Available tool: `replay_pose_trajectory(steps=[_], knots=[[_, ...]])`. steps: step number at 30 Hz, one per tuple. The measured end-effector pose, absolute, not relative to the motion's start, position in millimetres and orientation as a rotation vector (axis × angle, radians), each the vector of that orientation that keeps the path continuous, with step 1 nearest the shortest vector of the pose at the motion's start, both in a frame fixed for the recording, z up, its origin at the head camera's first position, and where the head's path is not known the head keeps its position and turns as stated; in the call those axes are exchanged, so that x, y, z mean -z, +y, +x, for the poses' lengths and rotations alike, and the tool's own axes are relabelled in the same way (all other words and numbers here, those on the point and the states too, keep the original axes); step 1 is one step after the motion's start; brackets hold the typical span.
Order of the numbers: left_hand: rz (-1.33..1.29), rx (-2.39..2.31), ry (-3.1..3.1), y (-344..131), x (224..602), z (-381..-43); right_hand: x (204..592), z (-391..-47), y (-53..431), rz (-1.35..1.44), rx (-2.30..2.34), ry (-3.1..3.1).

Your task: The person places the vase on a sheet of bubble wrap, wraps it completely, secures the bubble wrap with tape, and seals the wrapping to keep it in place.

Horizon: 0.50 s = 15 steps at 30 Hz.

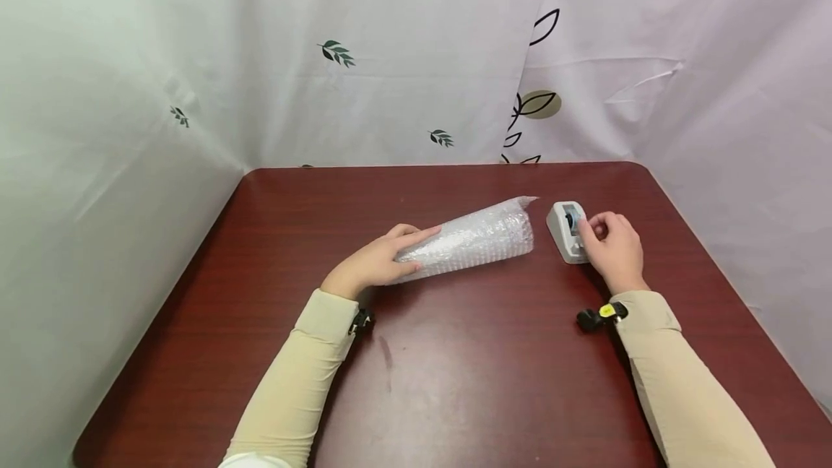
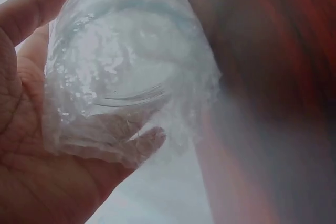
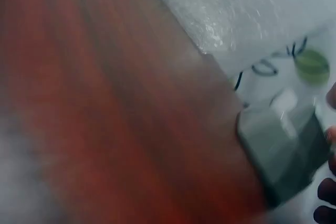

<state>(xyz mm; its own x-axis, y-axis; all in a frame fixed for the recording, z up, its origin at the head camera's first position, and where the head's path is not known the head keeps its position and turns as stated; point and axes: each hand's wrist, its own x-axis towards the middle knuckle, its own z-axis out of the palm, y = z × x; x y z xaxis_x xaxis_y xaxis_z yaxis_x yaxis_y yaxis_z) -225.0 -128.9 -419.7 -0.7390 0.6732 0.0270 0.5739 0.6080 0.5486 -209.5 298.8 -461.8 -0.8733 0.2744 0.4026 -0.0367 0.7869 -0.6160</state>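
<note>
A cylinder wrapped in clear bubble wrap (image 1: 477, 238) lies slantwise on the table, its loose corner sticking out at the far right end. My left hand (image 1: 383, 257) holds its near left end, thumb on the front side and fingers over the top. In the left wrist view the round end of the bubble-wrapped cylinder (image 2: 126, 61) sits between fingers and thumb. To the right stands a small white tape dispenser (image 1: 569, 240) with a tape roll in it. My right hand (image 1: 614, 248) is at its right side, thumb and forefinger pinching at the tape.
The dark red-brown table (image 1: 468, 367) has rounded back corners. White curtains (image 1: 403, 56) with leaf prints hang close behind it and along both sides. Each wrist wears a small black camera (image 1: 591, 320) on a strap.
</note>
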Motion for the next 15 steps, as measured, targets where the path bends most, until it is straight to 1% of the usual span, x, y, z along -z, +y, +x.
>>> replay_pose_trajectory(steps=[4, 12, 15], knots=[[1.102, -0.703, 2.724, -128, 415, -223, 475, -204, 307, -0.181, -0.913, -2.560], [1.122, -0.647, 2.718, -122, 413, -216, 482, -201, 307, -0.033, -0.924, -2.534], [1.139, -0.606, 2.737, -121, 412, -215, 483, -202, 306, -0.022, -0.938, -2.509]])
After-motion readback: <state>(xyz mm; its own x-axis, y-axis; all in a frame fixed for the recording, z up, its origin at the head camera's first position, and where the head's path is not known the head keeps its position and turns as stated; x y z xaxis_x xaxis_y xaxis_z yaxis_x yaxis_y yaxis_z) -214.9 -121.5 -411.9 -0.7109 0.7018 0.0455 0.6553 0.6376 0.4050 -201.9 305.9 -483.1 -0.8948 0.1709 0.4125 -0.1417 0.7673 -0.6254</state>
